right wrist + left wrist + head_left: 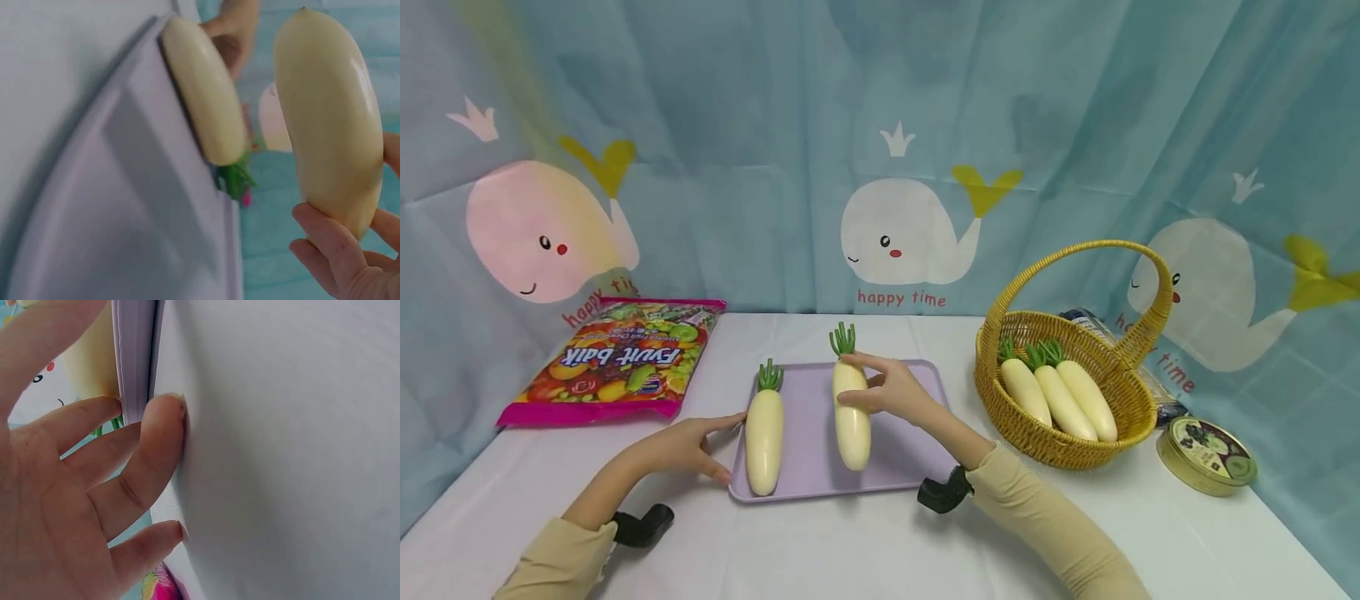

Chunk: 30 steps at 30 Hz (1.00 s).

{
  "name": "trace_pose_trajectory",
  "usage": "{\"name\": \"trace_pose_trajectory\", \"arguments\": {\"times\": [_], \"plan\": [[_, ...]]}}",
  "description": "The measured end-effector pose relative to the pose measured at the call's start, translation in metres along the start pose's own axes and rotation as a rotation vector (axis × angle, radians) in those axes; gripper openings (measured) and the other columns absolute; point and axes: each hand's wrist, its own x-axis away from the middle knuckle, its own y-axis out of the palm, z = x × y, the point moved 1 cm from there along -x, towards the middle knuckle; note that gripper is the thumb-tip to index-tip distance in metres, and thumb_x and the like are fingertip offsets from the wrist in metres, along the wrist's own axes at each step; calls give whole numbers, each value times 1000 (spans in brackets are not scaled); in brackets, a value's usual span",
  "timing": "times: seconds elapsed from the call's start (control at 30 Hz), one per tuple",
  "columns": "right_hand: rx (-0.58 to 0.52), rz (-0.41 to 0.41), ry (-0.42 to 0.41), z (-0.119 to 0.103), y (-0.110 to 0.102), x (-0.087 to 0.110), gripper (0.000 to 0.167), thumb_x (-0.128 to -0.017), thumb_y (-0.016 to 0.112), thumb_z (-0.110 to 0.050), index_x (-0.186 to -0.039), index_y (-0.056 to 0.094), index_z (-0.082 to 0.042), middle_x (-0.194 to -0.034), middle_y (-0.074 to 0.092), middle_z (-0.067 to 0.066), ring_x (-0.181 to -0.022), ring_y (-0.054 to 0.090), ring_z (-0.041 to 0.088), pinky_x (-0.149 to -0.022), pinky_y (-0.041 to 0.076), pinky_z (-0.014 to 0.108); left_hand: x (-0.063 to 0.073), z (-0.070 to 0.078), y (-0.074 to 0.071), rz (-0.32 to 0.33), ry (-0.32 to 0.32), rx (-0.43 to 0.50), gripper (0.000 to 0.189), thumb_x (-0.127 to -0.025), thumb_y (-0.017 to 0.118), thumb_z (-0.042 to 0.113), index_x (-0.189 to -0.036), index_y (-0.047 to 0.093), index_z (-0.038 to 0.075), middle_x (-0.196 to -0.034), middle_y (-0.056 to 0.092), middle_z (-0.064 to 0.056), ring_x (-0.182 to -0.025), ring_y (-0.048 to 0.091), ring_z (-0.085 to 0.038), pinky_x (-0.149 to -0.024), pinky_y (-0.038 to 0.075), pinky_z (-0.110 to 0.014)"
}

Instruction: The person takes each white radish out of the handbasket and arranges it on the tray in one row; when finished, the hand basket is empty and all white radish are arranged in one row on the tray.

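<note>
My right hand (pixel 895 390) grips a white radish (pixel 853 437) with green stems, pinching its upper part between thumb and fingers. The right wrist view shows this radish (pixel 328 119) raised off the lilac tray (pixel 808 433). A second white radish (pixel 764 442) lies along the tray's left side, stems pointing away from me. Beside the tray's left edge is my left hand (pixel 685 447), fingers spread and loosely bent, holding nothing. Its fingertips (pixel 165 412) are close to the white tabletop and tray rim; whether they touch the rim I cannot tell.
A yellow wicker basket (pixel 1060 454) with a tall handle holds 3 white radishes (pixel 1066 404) at the right. Next to it sit a round tin (pixel 1208 457) and a partly hidden packet (pixel 1161 396). A colourful fruit candy bag (pixel 617 358) lies at the back left, before a whale-print curtain (pixel 760 167).
</note>
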Motion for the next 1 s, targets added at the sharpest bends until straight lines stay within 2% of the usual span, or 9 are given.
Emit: {"name": "trace_pose_trajectory", "arguments": {"times": [0.17, 0.4, 0.6, 0.77, 0.9, 1.0], "plan": [[11, -27, 28, 8, 22, -13, 57, -73, 75, -17, -126, 54, -18, -120, 51, 9, -79, 61, 16, -59, 49, 33, -1, -1, 1, -6, 5, 19, 89, -64, 79, 30, -134, 35, -4, -124, 38, -35, -64, 40, -17, -58, 35, -31], [-25, -62, 79, 19, 42, -25, 59, -72, 76, -19, -126, 54, -13, -120, 51, 7, -72, 61, 16, -56, 49, 33, -1, -1, 1, 0, 31, 27, 89, -65, 79, 30, -133, 34, -6, -117, 47, -28, -57, 36, -14, -54, 33, -29], [77, -46, 62, 22, 48, -28, 63, -69, 78, -24, -126, 54, -12, -125, 48, 7, -69, 60, 12, -54, 48, 29, 1, 1, 1, 12, 9, 17, 89, -63, 79, 30, -133, 36, -5, -119, 47, -27, -57, 38, -15, -54, 33, -30], [161, -28, 30, 27, 50, -34, 63, -69, 77, -27, -126, 54, -12, -123, 51, 7, -68, 59, 13, -55, 46, 27, 0, 1, -2, 10, -9, 2, 89, -64, 79, 31, -133, 36, -4, -121, 45, -28, -62, 41, -17, -57, 35, -32], [291, -23, -19, 28, 55, -37, 62, -69, 78, -27, -124, 55, -10, -122, 53, 4, -94, 56, 15, -71, 45, 26, -1, 2, -1, 10, -16, 8, 89, -62, 79, 31, -133, 37, -3, -121, 45, -28, -61, 40, -17, -57, 34, -32], [413, -18, -48, 23, 60, -36, 63, -68, 78, -30, -122, 56, -9, -123, 53, 3, -112, 45, 17, -86, 37, 27, -2, 3, -1, 9, -21, 3, 90, -62, 79, 32, -133, 37, -4, -120, 46, -28, -61, 40, -17, -57, 34, -32]]}}
